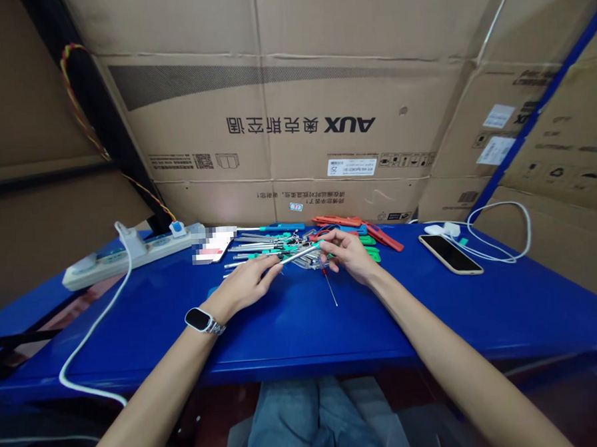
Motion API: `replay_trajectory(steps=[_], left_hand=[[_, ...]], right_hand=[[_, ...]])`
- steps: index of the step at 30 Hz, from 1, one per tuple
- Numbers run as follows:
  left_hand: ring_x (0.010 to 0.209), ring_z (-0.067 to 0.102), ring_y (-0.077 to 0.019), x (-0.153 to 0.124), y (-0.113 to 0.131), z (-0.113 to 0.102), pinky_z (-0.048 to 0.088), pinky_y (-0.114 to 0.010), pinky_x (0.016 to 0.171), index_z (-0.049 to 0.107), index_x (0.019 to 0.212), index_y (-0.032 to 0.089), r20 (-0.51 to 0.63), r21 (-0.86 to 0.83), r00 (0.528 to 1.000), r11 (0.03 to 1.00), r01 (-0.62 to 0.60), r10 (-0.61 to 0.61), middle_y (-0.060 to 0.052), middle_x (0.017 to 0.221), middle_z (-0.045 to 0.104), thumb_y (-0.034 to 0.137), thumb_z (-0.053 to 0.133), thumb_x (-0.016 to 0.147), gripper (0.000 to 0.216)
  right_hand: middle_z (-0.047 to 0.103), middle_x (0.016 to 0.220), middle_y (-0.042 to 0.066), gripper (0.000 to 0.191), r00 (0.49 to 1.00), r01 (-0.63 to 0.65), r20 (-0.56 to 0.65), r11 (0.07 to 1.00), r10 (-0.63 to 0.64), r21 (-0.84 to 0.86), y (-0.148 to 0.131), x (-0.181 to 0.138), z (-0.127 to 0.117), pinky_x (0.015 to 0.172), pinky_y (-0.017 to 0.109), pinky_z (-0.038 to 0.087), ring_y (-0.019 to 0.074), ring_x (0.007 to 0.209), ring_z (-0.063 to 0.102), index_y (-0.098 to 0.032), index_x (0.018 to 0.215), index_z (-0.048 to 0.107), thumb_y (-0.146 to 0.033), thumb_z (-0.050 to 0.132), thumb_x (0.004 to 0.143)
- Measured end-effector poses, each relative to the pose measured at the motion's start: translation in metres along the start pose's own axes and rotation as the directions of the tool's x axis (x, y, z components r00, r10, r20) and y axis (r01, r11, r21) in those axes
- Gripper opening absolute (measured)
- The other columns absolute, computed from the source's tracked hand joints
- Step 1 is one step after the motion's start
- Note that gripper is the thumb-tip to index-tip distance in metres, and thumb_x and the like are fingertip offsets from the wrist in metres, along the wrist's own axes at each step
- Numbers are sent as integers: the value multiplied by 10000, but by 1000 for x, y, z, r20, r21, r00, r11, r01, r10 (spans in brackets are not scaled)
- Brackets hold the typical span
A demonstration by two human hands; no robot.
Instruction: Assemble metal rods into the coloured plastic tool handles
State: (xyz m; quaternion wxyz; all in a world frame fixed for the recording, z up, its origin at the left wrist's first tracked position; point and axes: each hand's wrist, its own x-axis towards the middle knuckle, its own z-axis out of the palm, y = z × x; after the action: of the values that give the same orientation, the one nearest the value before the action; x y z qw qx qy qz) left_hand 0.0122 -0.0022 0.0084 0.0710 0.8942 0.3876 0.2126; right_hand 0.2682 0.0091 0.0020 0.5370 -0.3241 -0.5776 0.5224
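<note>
Left of the heap of slim silvery metal rods (260,246) lies a long white plastic power strip (103,265). Before the heap, the left hand (246,279), fingers nearly closed, grips a slim silver tube with a green end (303,252); the right hand (350,254) pinches that green end. Right of the heap lies a black-screened phone (453,254).

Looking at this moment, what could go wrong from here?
The silver tube between the left hand and right hand could slip into the cluttered pile and get mixed up with similar pieces. The thin metal rod below the right hand might poke a finger. The white cable over the blue table's front edge could snag.
</note>
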Motion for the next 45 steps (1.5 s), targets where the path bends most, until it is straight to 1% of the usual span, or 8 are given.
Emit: replay_trajectory(steps=[7, 15, 19, 28, 35, 37, 40, 45], left_hand=[[850, 619, -235, -1, -4, 6, 451, -337, 742, 567, 947, 208, -42, 102, 998, 994, -46, 50, -61, 925, 643, 417, 275, 1052, 374], [733, 583, -197, 1, -6, 7, 427, -309, 683, 554, 892, 198, -23, -14, 999, 999, -48, 48, -37, 837, 616, 405, 295, 1049, 367], [795, 594, -220, 1, -7, 9, 432, -324, 722, 563, 917, 199, -34, 23, 998, 998, -51, 52, -53, 875, 620, 407, 299, 1047, 361], [775, 585, -221, 3, 2, 14, 433, -314, 697, 556, 886, 205, -37, 106, 995, 990, -92, 96, -54, 835, 595, 367, 316, 1042, 329], [859, 599, -228, 6, 8, 14, 472, -344, 756, 565, 979, 194, -92, 34, 993, 997, -67, 70, -67, 912, 607, 374, 328, 1046, 305], [934, 603, -234, 5, 9, 13, 491, -363, 820, 548, 1136, 206, -117, -33, 990, 996, -87, 83, -70, 1005, 609, 408, 459, 1006, 256], [1076, 578, -254, 2, 4, 10, 484, -409, 941, 463, 1300, 215, -190, -99, 975, 986, -132, 112, -88, 1148, 585, 362, 659, 890, 477], [1103, 590, -252, -1, -6, -2, 478, -416, 955, 555, 1151, 213, -283, -48, 956, 995, -92, 75, -80, 1181, 600, 348, 660, 896, 307]], right_hand=[[643, 592, -11, 406, 999, -43, 25, 999, 43, 12, 0, -2, -1, 354, 168, 373, 120, 511, 613, -175, 789, 537, -438, 832, 698], [626, 640, -45, 409, 996, -34, 83, 998, 30, 51, -2, 0, 0, 345, 160, 398, 118, 561, 614, -204, 832, 509, -428, 828, 707], [622, 626, -49, 433, 995, -78, 75, 994, 72, 77, 0, 2, -2, 339, 158, 384, 119, 534, 621, -202, 802, 494, -437, 840, 687], [736, 734, 51, 407, 961, -192, 198, 981, 194, -30, -2, -2, 11, 410, 185, 457, 161, 628, 690, -170, 792, 561, -403, 864, 651], [680, 653, 3, 426, 985, -174, 54, 969, 167, 178, 4, -2, 37, 368, 174, 411, 123, 544, 621, -177, 823, 595, -480, 843, 654], [656, 637, -9, 425, 990, -142, 22, 972, 141, 187, 6, -5, 44, 367, 178, 420, 113, 530, 599, -174, 813, 609, -492, 840, 652], [657, 647, -1, 418, 992, -122, -15, 976, 127, 178, 6, -9, 46, 368, 183, 428, 115, 542, 596, -162, 819, 639, -471, 854, 637], [642, 643, -4, 409, 984, -88, -129, 963, 124, 255, -2, -9, 35, 373, 174, 409, 111, 557, 587, -161, 866, 670, -437, 861, 631]])
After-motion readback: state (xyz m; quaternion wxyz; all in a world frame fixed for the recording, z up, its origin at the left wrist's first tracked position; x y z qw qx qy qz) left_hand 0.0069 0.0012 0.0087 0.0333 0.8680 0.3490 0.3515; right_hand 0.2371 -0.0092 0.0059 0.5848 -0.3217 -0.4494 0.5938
